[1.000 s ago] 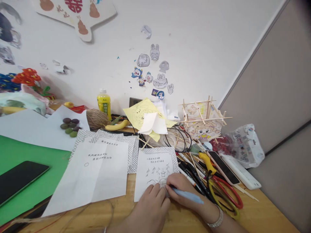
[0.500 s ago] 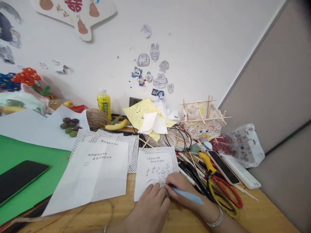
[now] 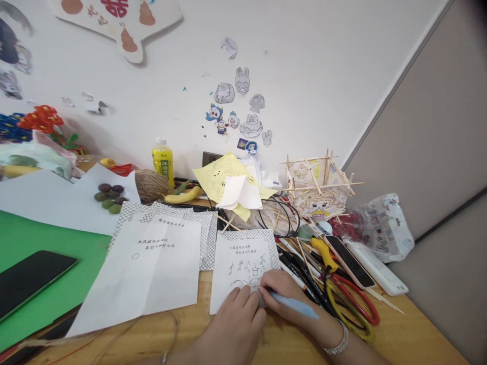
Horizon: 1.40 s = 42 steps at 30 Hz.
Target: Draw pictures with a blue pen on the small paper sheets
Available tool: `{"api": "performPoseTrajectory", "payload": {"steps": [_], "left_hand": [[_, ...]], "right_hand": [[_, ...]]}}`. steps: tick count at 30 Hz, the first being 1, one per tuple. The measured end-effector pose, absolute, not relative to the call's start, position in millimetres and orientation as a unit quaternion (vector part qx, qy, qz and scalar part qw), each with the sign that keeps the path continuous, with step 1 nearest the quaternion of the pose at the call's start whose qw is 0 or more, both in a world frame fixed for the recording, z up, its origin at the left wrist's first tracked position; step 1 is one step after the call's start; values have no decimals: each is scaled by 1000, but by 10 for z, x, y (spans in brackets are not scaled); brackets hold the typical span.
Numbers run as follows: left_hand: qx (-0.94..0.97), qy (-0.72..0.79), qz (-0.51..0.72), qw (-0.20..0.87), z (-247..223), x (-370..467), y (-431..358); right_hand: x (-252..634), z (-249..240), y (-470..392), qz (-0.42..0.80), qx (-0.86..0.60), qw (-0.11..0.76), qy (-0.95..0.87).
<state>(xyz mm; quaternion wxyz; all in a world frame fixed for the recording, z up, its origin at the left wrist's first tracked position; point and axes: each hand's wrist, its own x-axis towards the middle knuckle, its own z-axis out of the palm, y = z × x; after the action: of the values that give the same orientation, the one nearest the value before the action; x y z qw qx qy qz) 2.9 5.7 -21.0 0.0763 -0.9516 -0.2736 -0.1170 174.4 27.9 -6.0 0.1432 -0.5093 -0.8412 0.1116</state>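
Note:
A small white sheet (image 3: 222, 299) with a crosshatched border, handwriting and plant drawings lies on the wooden table. My left hand (image 3: 239, 319) rests on its lower part, fingers bent close together, with nothing visible in them. Closed round a light blue pen (image 3: 292, 304), my right hand (image 3: 283, 291) sits at the sheet's lower right, touching the fingers' side of my left hand. The pen's tip is hidden by the hands. Left of them lies a larger bordered sheet (image 3: 167, 279) with writing and a small circle.
Pens (image 3: 300, 274), yellow-and-red-handled scissors (image 3: 353, 309) and a phone (image 3: 350, 261) crowd the right side. Behind stand a stick-and-paper lantern (image 3: 319, 192) and a yellow bottle (image 3: 163, 162). A black phone (image 3: 36, 281) lies on green paper (image 3: 72, 243) at the left.
My right hand has shifted very slightly to the right with the pen. My left hand shows no clear movement.

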Motion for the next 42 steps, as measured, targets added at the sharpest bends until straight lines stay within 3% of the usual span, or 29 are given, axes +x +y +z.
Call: {"api": "performPoseTrajectory", "payload": {"steps": [10,42], "left_hand": [[-951,-280,-110,76,-175,24,50],[-950,-278,-114,86,-206,30,52]], "right_hand": [[1722,-28,293,102,-520,103,-842],[1754,-85,290,104,-501,128,-849]]}}
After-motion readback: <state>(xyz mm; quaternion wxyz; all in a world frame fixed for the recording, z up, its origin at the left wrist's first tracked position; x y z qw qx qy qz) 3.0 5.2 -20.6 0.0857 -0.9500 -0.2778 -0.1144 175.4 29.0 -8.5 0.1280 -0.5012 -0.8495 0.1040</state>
